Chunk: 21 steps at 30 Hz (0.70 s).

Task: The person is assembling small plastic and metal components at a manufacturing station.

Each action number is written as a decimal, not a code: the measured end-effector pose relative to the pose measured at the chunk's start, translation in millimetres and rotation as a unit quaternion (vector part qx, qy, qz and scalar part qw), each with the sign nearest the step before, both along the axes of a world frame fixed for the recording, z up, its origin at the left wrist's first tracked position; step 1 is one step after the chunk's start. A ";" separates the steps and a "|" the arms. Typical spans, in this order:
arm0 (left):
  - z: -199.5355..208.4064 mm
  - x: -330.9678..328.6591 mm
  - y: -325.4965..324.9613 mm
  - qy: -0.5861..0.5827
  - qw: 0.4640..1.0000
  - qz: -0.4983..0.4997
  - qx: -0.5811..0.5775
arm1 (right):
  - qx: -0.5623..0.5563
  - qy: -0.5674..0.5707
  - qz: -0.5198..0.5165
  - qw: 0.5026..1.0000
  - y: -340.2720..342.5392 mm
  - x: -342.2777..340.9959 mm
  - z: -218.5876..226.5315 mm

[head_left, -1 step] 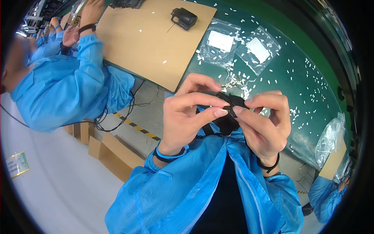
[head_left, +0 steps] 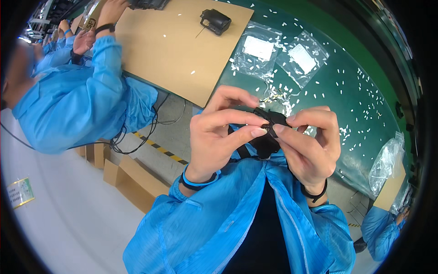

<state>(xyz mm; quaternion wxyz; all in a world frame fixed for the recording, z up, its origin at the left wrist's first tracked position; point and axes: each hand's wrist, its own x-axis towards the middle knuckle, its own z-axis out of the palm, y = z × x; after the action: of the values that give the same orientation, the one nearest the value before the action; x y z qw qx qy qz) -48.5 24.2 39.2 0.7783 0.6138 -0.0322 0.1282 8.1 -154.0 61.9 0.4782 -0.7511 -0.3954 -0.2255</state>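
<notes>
Both my hands are raised close to the camera over my blue coat. My left hand (head_left: pixel 223 132) and my right hand (head_left: pixel 310 146) pinch a small black part (head_left: pixel 269 132) between thumbs and forefingers, fingertips almost touching. Most of the part is hidden behind my fingers. My left wrist carries a blue and black band, and a black band sits on my right wrist. The green mat (head_left: pixel 365 91) of the table lies behind the hands.
A cardboard sheet (head_left: pixel 182 45) with a black device (head_left: pixel 215 20) lies at the back. Two clear bags (head_left: pixel 258 50) (head_left: pixel 303 57) and several white bits rest on the mat. A person in blue (head_left: pixel 77 105) works at left. Cardboard boxes (head_left: pixel 132 182) stand on the floor.
</notes>
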 end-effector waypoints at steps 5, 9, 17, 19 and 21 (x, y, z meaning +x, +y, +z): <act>9.0 -2.3 -0.4 0.012 0.998 0.032 0.058 | -0.009 -0.014 -0.001 1.000 1.2 -0.7 1.5; 9.6 -5.1 -3.3 0.017 0.995 0.051 0.080 | -0.003 -0.039 -0.002 0.999 1.6 0.1 0.9; 10.6 -6.5 3.4 -0.030 0.992 0.016 0.118 | 0.043 0.011 -0.001 0.999 0.0 -4.0 2.4; 9.0 -6.4 3.9 -0.026 0.996 -0.003 0.083 | 0.038 0.004 0.003 0.999 -0.2 -2.8 1.8; 10.3 -5.2 0.6 -0.023 0.997 0.007 0.071 | 0.033 -0.002 0.007 0.999 0.1 -2.6 1.7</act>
<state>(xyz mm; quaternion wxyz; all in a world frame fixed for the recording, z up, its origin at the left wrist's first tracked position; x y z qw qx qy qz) -53.7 24.8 49.6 0.7312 0.6643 -0.0553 0.1451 5.5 -153.9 63.6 0.5038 -0.7315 -0.3941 -0.2362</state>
